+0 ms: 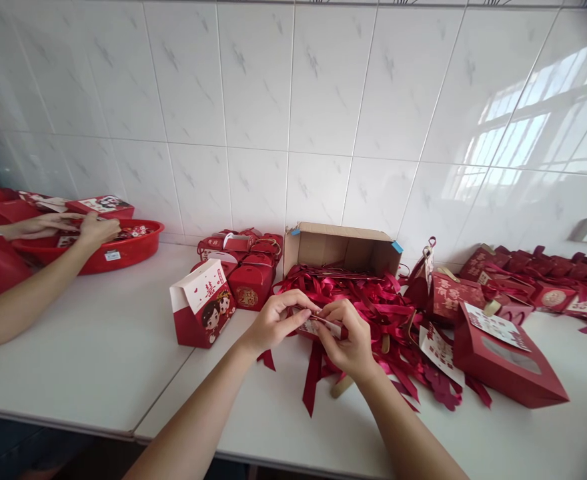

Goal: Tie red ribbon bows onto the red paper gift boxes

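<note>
Though behind ribbons (373, 303), box (341, 250) near tag (329, 327).

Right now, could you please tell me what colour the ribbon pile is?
The ribbons are dark red, seen in head view.

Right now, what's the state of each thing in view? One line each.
left hand: pinching the red tagged piece
right hand: pinching the same piece
cardboard box: open, on its side
ribbons: loose, tangled pile
cartoon gift box: upright, closed
windowed red box: lying down
red basin: filled, co-worker's hands at it
</note>
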The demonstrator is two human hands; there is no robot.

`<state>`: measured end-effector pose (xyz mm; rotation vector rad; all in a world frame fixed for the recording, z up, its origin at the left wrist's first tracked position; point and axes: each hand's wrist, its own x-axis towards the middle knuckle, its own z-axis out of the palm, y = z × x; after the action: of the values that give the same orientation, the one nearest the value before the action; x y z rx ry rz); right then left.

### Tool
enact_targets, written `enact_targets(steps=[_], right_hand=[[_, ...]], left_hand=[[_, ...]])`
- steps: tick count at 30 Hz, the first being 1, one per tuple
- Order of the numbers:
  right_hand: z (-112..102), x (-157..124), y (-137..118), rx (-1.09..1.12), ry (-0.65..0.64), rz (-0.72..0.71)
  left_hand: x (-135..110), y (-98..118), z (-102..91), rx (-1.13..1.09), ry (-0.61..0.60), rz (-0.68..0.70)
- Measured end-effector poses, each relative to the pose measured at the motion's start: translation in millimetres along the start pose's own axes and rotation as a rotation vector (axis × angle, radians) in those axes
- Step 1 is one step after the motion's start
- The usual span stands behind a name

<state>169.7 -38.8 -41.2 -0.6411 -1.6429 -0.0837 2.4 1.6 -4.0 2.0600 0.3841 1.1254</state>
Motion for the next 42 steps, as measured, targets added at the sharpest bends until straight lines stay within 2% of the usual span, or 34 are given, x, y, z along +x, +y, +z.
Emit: enact_targets(steps=[8,14,22,34,42], right_hand=[[1.1,-0.8,-0.8,0.002,0.011,0.029],[1.5,-0.6,-1.3,-0.025,0.037,-0.002],[-0.4,0.1,-1.1,0.002,0.007,-0.005],[0.3,-0.6,-1.3,-0.015,0.022,0.086],[-1.8,3.1,-4.7,-0.030,-0.016,-0.002]], left_hand=[[-1.8,-3.2,-2.8,-0.078,-0.040,0.000],[-2.4,-0.4,-0.3,0.012,-0.011,-0.015],[-2.4,-3.4,0.5,0.045,-0.008,0.010],[-3.2,-0.8,1.3,0.064,-0.002,-0.015],[-3.7,-3.5,0.6,0.078,-0.012,-0.008]])
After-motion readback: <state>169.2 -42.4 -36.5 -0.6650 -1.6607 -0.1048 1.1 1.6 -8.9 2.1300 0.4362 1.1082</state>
